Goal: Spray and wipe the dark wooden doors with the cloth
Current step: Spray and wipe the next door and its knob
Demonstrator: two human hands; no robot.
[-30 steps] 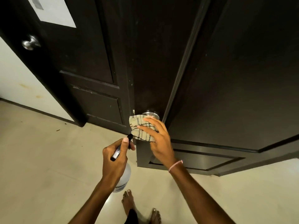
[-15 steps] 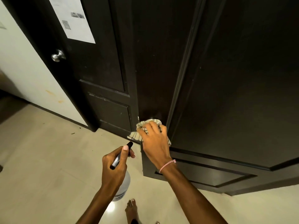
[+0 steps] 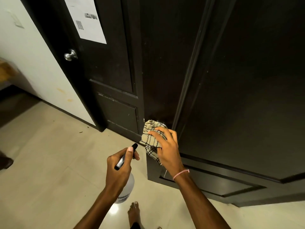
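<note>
At the edge of the near door [image 3: 165,71], the right hand [image 3: 166,147] curls over the checked cloth [image 3: 149,136] on the knob [image 3: 159,124]. The left hand [image 3: 119,169] grips the spray bottle [image 3: 127,184] just beside, above open floor [image 3: 57,162].

Both forearms were bare down to the bottom edge of the frame. A thin braided bracelet [image 3: 181,174] of pink and white thread circled the wrist of the right hand [image 3: 168,149], right of centre. A bare foot [image 3: 134,212] showed low in the middle.

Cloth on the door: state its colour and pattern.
Beige cloth with dark plaid lines; head view.
</note>
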